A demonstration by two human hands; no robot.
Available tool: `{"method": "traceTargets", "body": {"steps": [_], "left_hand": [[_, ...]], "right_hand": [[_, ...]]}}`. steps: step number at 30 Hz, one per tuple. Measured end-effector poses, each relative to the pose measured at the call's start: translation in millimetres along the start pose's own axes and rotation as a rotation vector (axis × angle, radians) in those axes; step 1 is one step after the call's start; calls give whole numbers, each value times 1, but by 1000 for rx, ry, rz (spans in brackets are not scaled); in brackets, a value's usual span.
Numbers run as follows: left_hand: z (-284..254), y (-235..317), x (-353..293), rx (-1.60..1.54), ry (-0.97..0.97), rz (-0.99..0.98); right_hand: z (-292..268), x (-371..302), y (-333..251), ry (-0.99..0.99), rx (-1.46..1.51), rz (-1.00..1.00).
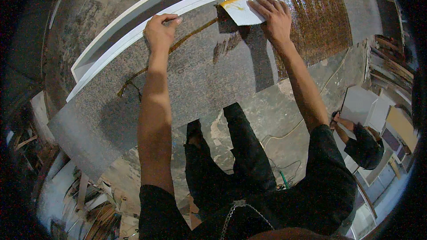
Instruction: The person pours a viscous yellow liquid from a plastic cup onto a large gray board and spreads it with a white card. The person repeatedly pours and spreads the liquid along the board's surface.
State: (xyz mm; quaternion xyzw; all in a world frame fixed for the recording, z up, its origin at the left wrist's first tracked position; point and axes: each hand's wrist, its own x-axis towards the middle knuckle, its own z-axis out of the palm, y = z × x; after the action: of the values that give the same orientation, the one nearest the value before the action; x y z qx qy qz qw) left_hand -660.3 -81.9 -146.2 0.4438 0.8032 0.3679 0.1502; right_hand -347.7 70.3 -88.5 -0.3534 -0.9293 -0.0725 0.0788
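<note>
My right hand (276, 18) grips a stiff white spreader sheet (244, 10), its far edge smeared with yellow glue. The spreader rests at the left end of a wet, brown glue-coated area (316, 22) on a long grey speckled board (195, 71). A thin line of brown glue (191, 38) runs from the spreader down to the left across the board. Over the far left part of the board, my left hand (161, 31) is closed, thumb and forefinger nearly together. Nothing shows in its fingers.
A long white-edged frame or panel (147, 26) lines the board's far side. Scrap wood (95, 209) lies piled at lower left, with more boards (391, 62) at right. A cable (291, 129) crosses the concrete floor. Another person (364, 146) works at the right beside white panels.
</note>
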Motion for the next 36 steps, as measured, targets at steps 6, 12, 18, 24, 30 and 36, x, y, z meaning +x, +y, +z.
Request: {"method": "traceTargets", "body": {"steps": [6,12,18,24,30,36], "left_hand": [[-5,3,-1,35,-76,-45],[-5,-1,-1,36,-73,-43],[-6,-8,5,50,-107,-71],[0,-10,9,132,-83,42],[-8,-17,-1,81,-86,86],[-38,-30,-13,237,31,267]], "right_hand": [[8,-1,-1,-47,-24,4],[-15,-45,-1,-192,47,51],[-52,-157,-10,-301,77,130],[-111,-279,-33,-499,117,184],[-134,-306,-58,-372,236,354],[-119,-139,-89,-22,207,189]]}}
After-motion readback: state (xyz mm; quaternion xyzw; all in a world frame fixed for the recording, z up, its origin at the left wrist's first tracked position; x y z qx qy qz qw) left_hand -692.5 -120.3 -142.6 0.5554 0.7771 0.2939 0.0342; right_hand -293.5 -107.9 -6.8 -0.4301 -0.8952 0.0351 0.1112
